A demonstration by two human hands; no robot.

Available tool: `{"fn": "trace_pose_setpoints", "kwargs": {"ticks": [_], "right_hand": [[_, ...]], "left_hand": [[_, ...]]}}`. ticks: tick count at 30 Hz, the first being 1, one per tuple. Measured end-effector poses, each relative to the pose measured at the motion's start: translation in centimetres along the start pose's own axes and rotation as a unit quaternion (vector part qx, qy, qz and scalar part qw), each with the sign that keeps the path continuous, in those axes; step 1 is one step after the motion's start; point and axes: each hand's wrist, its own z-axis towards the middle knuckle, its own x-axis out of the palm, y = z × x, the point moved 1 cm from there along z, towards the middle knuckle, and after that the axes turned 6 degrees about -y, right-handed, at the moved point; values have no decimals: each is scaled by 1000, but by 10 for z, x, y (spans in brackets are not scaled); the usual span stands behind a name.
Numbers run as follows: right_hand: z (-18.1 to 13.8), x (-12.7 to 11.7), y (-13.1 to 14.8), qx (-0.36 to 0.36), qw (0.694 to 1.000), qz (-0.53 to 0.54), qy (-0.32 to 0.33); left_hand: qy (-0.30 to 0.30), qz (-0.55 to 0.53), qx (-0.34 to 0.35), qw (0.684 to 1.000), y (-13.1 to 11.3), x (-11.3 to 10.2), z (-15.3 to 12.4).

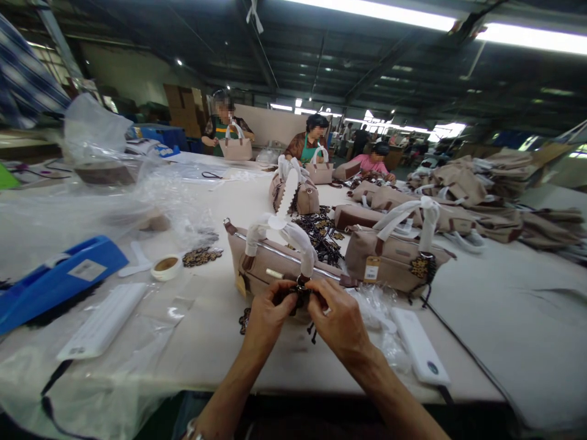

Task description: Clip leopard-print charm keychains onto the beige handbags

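In the middle of the table stands a beige handbag (261, 256) with a silver zip and handles (300, 241) wrapped in white material. My left hand (274, 308) and my right hand (339, 311) meet at the base of its near handle. Both are closed in a pinch on a dark bag charm (300, 293), whose black cords hang below my right fingers. My fingers hide most of the charm and its fastening. To the right stands a second beige handbag (389, 263) with a tag and a flower charm (422, 269) hanging from its handle.
Behind the bag lies a pile of dark charms (318, 235). On the left are a blue tape dispenser (68, 275), a tape roll (166, 267) and a white power strip (103, 321). Another white strip (419, 345) lies right. Bags (472, 177) are heaped far right; several people work opposite.
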Motion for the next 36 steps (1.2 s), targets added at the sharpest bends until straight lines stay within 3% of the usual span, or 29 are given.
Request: {"fn": "trace_pose_setpoints", "kwargs": {"ticks": [4, 8, 13, 18, 21, 24, 28, 33, 36], "right_hand": [[1, -1, -3, -27, 999, 0, 21], [2, 0, -5, -48, 998, -6, 27], [7, -1, -6, -55, 998, -16, 35], [11, -4, -5, -60, 996, -15, 61], [11, -3, -4, -46, 997, -27, 62], [10, 0, -3, -38, 997, -45, 57], [10, 2, -4, -43, 996, -57, 57], [13, -2, -8, -70, 992, -63, 80], [16, -4, -7, -91, 989, -63, 96]], "left_hand": [[21, -59, -43, 997, 1, -1, 4], [19, -54, -30, 998, 1, 1, 4], [-20, 62, 47, 997, -2, 0, 1], [-53, 191, 173, 965, -13, -3, -3], [-52, 214, 234, 947, -16, -2, -6], [-49, 201, 251, 946, -13, 0, -9], [-54, 155, 213, 963, -6, 2, -11], [-29, 21, 60, 998, 2, -2, -5], [-13, -66, 16, 998, 1, -4, -2]]}}
